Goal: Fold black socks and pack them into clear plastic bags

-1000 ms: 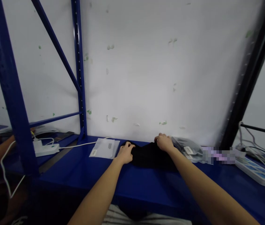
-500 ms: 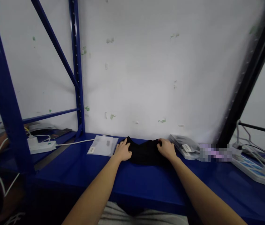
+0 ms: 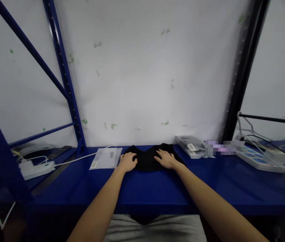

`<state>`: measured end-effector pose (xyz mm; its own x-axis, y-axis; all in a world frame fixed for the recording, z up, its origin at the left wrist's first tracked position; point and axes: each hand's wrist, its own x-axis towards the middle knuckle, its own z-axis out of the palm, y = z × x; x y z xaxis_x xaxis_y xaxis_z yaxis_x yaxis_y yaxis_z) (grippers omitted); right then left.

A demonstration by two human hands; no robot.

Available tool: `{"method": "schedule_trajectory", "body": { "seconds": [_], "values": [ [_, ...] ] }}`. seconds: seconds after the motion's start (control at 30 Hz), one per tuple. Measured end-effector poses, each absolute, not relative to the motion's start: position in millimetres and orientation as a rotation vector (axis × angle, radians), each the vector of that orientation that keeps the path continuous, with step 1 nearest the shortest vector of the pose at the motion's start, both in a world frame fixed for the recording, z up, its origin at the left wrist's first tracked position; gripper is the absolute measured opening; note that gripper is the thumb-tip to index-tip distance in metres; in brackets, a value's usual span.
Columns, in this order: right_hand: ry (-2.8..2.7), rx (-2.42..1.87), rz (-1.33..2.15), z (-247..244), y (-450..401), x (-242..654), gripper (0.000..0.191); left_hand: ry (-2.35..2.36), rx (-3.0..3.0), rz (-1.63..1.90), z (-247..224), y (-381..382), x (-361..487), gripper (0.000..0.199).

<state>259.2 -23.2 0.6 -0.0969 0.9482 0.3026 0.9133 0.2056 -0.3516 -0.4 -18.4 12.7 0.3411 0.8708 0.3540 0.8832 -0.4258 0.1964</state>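
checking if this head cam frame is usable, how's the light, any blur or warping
Head view: soft even light, bright on the white wall; the black cloth under the left hand and right hand shows almost no detail. Wide-lens warping splays the blue upright and black post; a pixelated patch masks part of the shelf.

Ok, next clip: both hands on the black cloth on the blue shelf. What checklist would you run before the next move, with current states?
1. Left hand on the black cloth: ok, resting on its left edge.
2. Right hand on the cloth: ok, flat on its right part.
3. Cloth fully on the blue shelf: ok.
4. Cloth clear of the clear bag to its left: ok, apart.
5. Cloth clear of the packed bags to its right: ok, apart.
6. Cloth folded evenly: cannot tell, too dark.
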Motion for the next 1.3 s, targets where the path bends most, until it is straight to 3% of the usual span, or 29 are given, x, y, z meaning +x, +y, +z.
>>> {"method": "schedule_trajectory", "body": {
  "seconds": [0.5,0.67,0.97,1.3],
  "values": [
    [-1.925,-1.379,0.271,23.2,-23.5,272.0,0.025,-1.686,-2.523,-0.738,21.2,-23.6,3.9,0.029],
    [-1.872,-1.325,0.390,27.3,-26.5,291.0,0.028,-1.661,-2.500,-0.842,29.4,-27.1,4.5,0.027],
    [-1.634,-1.683,0.239,13.9,-9.0,308.9,0.028,-1.679,-2.645,-0.691,34.2,-30.6,1.4,0.024],
    [-1.512,-2.058,0.233,-7.7,4.4,321.7,0.034,-2.012,-2.211,-0.637,27.1,-20.9,-11.3,0.031]
  ]
}}
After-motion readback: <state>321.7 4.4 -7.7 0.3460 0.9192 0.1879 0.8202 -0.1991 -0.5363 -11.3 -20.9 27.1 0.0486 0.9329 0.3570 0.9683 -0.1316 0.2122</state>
